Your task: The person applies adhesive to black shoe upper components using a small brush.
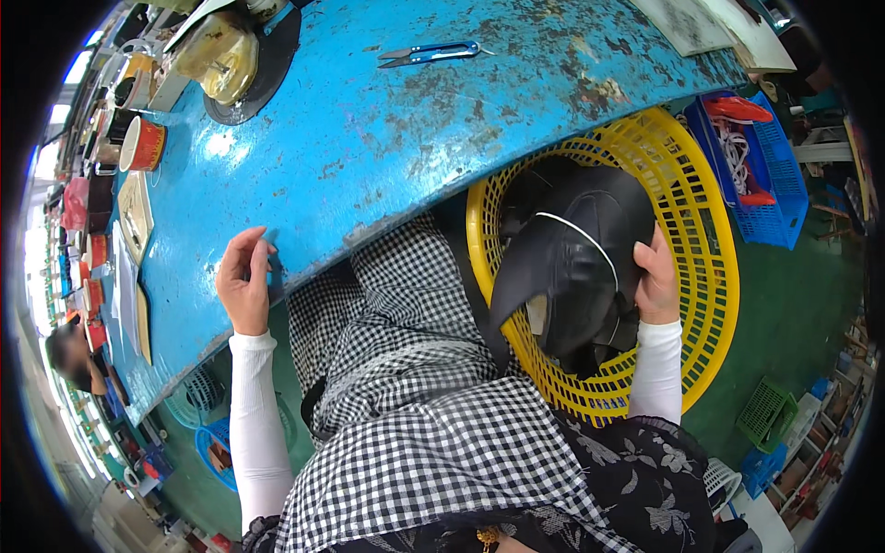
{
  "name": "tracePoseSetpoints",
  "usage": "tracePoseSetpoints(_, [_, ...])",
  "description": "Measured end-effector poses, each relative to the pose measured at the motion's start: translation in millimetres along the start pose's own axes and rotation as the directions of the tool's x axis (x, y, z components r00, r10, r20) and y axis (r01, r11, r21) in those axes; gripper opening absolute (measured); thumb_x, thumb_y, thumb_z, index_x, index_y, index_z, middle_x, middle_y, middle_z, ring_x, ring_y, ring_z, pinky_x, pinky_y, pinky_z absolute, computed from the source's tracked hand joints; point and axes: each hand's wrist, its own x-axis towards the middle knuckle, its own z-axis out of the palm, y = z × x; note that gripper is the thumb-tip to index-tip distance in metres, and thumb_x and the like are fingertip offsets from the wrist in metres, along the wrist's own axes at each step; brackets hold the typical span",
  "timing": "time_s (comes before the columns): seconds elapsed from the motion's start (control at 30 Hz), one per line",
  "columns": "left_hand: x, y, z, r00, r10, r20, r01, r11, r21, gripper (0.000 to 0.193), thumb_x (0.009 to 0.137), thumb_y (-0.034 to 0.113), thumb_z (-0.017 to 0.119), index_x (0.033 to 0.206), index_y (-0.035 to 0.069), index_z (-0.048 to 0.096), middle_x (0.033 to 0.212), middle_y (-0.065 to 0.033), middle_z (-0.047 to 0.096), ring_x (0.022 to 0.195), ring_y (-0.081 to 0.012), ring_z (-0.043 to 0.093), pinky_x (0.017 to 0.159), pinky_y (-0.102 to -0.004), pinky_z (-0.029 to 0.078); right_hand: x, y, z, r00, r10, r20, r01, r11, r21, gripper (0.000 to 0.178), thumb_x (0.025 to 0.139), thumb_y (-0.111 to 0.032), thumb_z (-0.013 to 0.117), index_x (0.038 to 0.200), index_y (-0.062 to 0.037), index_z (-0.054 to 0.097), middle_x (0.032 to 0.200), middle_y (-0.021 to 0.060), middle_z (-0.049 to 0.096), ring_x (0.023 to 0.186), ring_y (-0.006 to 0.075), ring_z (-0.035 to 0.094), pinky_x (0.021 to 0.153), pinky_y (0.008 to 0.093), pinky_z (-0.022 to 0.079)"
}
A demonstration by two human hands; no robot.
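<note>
I have left hand (244, 284) loosely spread by the tabletop (323, 184), right hand (658, 288) pinching one black bundle (583, 263) over one yellow basket (726, 276). Ahead, between both: one pair of snips (431, 55).

Left sleeve (255, 415): white, close-fitting, finely ribbed at the cuff, ends at the wrist. Right sleeve (656, 369): matching white, same snug cut. Left hand (244, 281) and right hand (656, 276) both bare from the cuffs on. Apron (442, 442): small black-and-white check, loose and creased, spread over torso and lap; I log a paler trim (406, 353) crossing it, though from my station I cannot resolve whether it is lace or gathered cloth. Top (659, 465): black with pale grey-white leaves and flowers, clearest at my right side; its dark edge also borders the left sleeve near the elbow. Pendant (487, 536): gold-coloured, small, at the lower edge of my view; detail too fine to read.
</note>
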Motion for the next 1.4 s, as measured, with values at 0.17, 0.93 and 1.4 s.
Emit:
tracePoseSetpoints(0.17, [-10.3,61.5,29.7,0.945,-0.019,0.326,0.136,0.930,-0.341,0.023,0.095,0.008,0.047,0.114,0.000,0.057,0.087,-0.0070,0.062,0.073,-0.0119,0.056,0.067,-0.0251,0.046,-7.4,-28.7,53.5,0.997,-0.041,0.064,0.049,0.991,-0.125,0.075,0.072,-0.023,0.075,0.133,0.0033,0.039,0.126,0.0117,0.054,0.113,0.0226,0.055,0.099,0.0332,0.041])
tracePoseSetpoints(0.93, [-57.8,41.7,-24.0,0.795,0.087,0.600,0.599,-0.263,-0.756,0.036,0.094,0.009,0.049,0.126,-0.006,0.043,0.116,-0.0182,0.058,0.106,-0.0218,0.061,0.091,-0.0336,0.053,17.9,-27.3,276.3,0.844,0.283,0.455,0.010,0.841,-0.541,0.043,0.084,-0.011,0.064,0.121,0.0040,0.050,0.104,0.0080,0.063,0.090,0.0116,0.061,0.081,0.0249,0.049])
tracePoseSetpoints(1.4, [4.5,24.2,-47.6,0.794,-0.080,0.603,0.568,-0.260,-0.781,0.032,0.097,0.015,0.046,0.122,-0.005,0.049,0.117,-0.0169,0.060,0.105,-0.0223,0.061,0.092,-0.0352,0.052,71.2,-10.5,305.8,0.794,0.343,0.502,0.000,0.825,-0.565,0.047,0.085,-0.010,0.064,0.125,0.0038,0.046,0.111,0.0081,0.060,0.099,0.0127,0.058,0.087,0.0280,0.047])
